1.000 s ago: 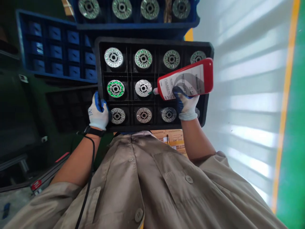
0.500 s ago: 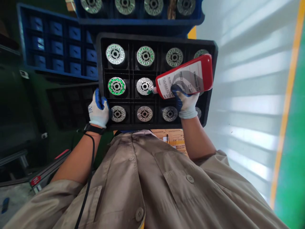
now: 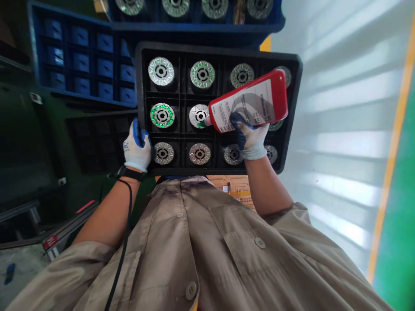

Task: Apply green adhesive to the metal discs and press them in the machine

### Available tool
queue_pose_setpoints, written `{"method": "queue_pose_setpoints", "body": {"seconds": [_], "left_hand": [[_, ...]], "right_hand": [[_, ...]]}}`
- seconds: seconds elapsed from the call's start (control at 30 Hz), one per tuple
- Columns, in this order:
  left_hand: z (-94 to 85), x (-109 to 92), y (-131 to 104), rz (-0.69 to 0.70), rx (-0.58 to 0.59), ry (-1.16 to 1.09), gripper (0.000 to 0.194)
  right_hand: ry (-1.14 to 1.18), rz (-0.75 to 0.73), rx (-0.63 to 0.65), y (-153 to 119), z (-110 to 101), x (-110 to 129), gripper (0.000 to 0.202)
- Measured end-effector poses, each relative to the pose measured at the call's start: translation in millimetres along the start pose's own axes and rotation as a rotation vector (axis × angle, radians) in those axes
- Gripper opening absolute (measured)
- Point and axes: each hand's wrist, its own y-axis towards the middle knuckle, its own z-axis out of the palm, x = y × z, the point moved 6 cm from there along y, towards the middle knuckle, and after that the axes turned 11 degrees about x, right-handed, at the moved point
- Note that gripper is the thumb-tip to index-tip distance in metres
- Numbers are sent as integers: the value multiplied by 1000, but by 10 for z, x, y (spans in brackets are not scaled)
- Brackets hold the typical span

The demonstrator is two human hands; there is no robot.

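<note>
My gloved right hand [image 3: 249, 136] grips a red bottle [image 3: 249, 101] with a white label, tilted so its nozzle points left. The tip touches or hovers just over the lower part of a silver disc [image 3: 199, 115] in the middle row, with green liquid at the tip. The black tray [image 3: 207, 172] holds several such round metal parts in compartments. A disc to the left [image 3: 162, 115] carries a bright green ring. My gloved left hand [image 3: 138, 147] is closed round the tray's left edge, near its lower corner.
Beyond the black tray is a blue crate [image 3: 197, 28] with more metal parts. A blue compartment tray [image 3: 84, 60] lies at the upper left, with a dark tray [image 3: 100, 140] below it. Cardboard boxes [image 3: 238, 185] show beneath the near edge. A cable hangs from my left wrist.
The black tray and the crates have shifted slightly right in view. The bottle has moved slightly left relative to the tray, its tip now further over the middle disc.
</note>
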Motion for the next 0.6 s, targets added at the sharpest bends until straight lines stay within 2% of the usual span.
{"method": "queue_pose_setpoints", "body": {"seconds": [0.3, 0.6], "left_hand": [[-8, -57, -8, -2, 1, -10, 59], [5, -31, -3, -28, 35, -24, 58]], "right_hand": [[-77, 26, 68, 44, 99, -109, 81], [-93, 33, 45, 143, 117, -237, 88]]}}
